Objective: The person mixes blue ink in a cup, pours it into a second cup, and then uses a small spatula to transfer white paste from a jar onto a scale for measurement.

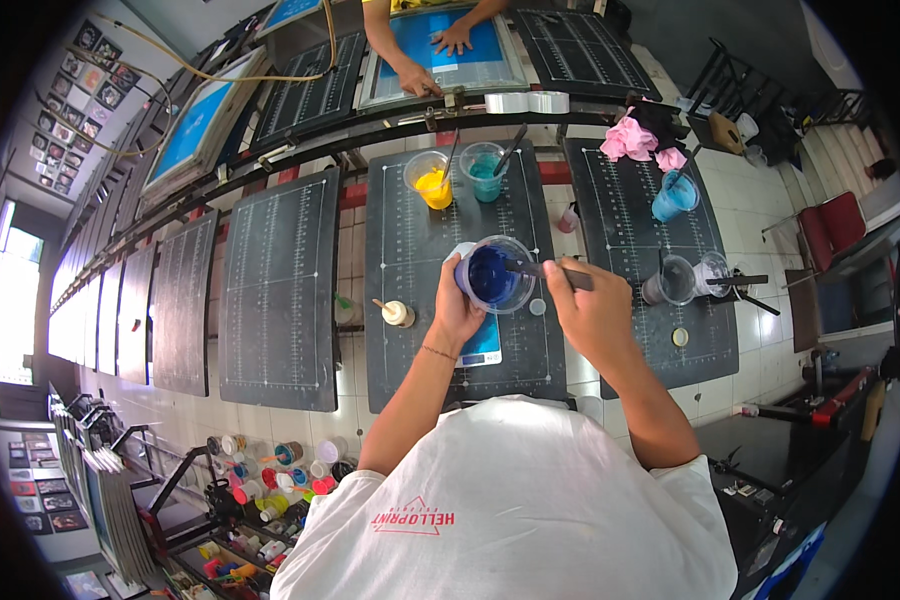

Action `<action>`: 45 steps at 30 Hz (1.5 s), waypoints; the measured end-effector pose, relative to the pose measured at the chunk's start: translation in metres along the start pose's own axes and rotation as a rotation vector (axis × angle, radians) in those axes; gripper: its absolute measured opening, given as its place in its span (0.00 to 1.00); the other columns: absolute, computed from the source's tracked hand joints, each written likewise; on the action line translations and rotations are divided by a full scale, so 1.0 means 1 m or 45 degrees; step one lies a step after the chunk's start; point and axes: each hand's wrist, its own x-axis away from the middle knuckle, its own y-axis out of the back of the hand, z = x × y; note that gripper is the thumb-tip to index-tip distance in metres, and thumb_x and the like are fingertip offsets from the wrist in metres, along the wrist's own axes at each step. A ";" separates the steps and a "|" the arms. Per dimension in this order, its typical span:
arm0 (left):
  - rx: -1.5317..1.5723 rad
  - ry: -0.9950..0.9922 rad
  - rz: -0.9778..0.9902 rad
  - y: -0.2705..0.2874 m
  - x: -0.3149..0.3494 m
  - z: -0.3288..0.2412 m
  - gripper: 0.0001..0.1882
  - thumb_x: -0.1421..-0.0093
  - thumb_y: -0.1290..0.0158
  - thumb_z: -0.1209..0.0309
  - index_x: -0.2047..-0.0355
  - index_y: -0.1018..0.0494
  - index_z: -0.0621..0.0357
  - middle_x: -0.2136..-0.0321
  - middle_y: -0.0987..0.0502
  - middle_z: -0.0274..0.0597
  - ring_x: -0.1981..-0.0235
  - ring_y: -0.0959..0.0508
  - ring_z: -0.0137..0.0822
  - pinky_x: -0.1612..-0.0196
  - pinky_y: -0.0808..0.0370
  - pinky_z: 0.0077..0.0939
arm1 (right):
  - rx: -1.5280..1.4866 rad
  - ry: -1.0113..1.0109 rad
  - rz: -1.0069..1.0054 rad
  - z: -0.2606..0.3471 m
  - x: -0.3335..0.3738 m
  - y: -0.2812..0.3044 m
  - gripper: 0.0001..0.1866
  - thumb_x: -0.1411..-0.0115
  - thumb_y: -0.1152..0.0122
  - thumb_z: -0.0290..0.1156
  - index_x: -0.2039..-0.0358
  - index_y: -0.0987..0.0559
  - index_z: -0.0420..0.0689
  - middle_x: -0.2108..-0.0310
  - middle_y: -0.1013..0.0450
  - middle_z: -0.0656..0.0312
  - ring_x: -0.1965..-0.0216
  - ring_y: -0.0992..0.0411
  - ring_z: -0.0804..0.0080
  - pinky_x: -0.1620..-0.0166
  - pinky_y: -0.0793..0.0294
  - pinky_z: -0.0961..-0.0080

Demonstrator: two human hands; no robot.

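My left hand (457, 308) is wrapped round the side of a clear plastic cup (511, 297) with dark blue ink (488, 272) in it. In my right hand (598, 312) is the handle of a dark spatula (573, 279), whose far end reaches into the cup. Below the cup, partly hidden by it, a digital scale (481, 350) lies on a black printing board (420, 370). Farther back on this board stand a cup of yellow ink (432, 187) and a cup of teal ink (484, 172), each with a stirrer leaning in it.
An open cream jar (398, 314) stands left of my hands. Cups (675, 280), pink crumpled cloths (628, 138) and a light blue cup (676, 197) are on the right board. Across the rail, another person's hands (453, 38) rest at a framed screen (480, 75). Several ink pots (288, 453) stand lower left.
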 end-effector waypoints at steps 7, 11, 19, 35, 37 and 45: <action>0.077 0.285 0.391 0.028 -0.013 0.001 0.28 0.27 0.65 0.50 0.44 0.28 0.59 0.54 0.19 0.46 0.58 0.16 0.38 0.60 0.16 0.30 | -0.055 0.140 -0.030 0.011 -0.006 0.018 0.18 0.35 0.36 0.39 0.75 0.24 0.38 0.81 0.30 0.55 0.79 0.30 0.52 0.74 0.33 0.63; 0.235 0.600 1.034 0.059 -0.028 -0.004 0.26 0.28 0.60 0.50 0.45 0.28 0.58 0.51 0.20 0.47 0.52 0.18 0.38 0.48 0.18 0.38 | 0.120 0.425 0.223 0.024 -0.018 0.033 0.17 0.37 0.35 0.39 0.78 0.25 0.42 0.83 0.32 0.58 0.80 0.31 0.54 0.74 0.32 0.63; -0.400 -0.037 0.659 0.044 -0.011 0.003 0.28 0.27 0.63 0.49 0.45 0.28 0.58 0.49 0.21 0.48 0.52 0.20 0.41 0.49 0.20 0.36 | 0.415 0.442 0.171 0.024 -0.020 0.028 0.14 0.37 0.36 0.42 0.75 0.21 0.48 0.82 0.27 0.63 0.78 0.25 0.60 0.75 0.28 0.64; -0.135 0.046 0.317 0.028 -0.011 0.007 0.30 0.29 0.65 0.46 0.45 0.25 0.56 0.49 0.20 0.45 0.46 0.21 0.43 0.40 0.25 0.43 | 0.160 0.306 0.039 0.011 -0.009 0.010 0.16 0.36 0.36 0.39 0.77 0.24 0.45 0.82 0.28 0.58 0.78 0.27 0.55 0.75 0.30 0.62; -0.040 0.076 0.451 0.034 -0.013 0.008 0.30 0.28 0.66 0.47 0.45 0.26 0.56 0.49 0.20 0.45 0.47 0.21 0.43 0.39 0.26 0.42 | 0.031 0.350 0.013 0.017 -0.005 0.009 0.15 0.36 0.36 0.40 0.77 0.23 0.45 0.81 0.27 0.58 0.77 0.26 0.55 0.74 0.30 0.62; -0.023 0.029 0.426 0.033 -0.013 0.003 0.31 0.29 0.64 0.47 0.46 0.27 0.61 0.49 0.21 0.49 0.46 0.21 0.44 0.40 0.24 0.43 | 0.011 0.272 -0.001 0.014 -0.008 0.011 0.14 0.36 0.35 0.41 0.74 0.22 0.45 0.79 0.26 0.60 0.77 0.25 0.55 0.74 0.29 0.62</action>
